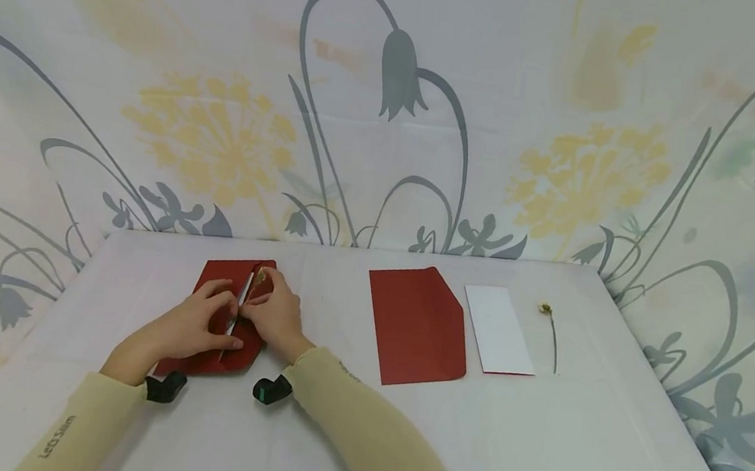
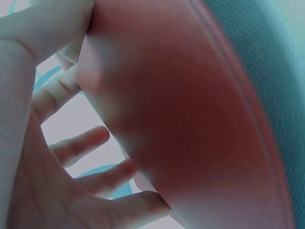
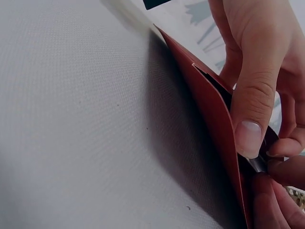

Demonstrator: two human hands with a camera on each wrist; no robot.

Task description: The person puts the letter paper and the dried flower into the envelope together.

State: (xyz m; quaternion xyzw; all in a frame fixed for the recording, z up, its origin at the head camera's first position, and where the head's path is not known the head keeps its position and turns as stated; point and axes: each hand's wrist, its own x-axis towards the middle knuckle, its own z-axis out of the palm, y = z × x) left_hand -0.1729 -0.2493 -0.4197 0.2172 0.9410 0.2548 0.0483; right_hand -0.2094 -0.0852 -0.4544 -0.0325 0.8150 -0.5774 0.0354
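The red envelope [image 1: 217, 318] lies at the table's [image 1: 534, 451] left side under our hands; our left hand [image 1: 191, 327] pinches its edge, our right hand [image 1: 275, 315] pinches a white card [image 1: 242, 300] and dried flower [image 1: 260, 278] at its opening. A second red envelope [image 1: 417, 336], another white card [image 1: 499, 329] and another flower [image 1: 550, 334] lie well apart to the right

Right hand at the red envelope's edge

The right hand [image 3: 257, 71] presses its thumb on the raised edge of a red envelope [image 3: 214, 109] that lifts off the pale cloth-covered surface [image 3: 81, 124]; curled fingers [image 3: 286, 148] pinch a thin pale strip beside it.
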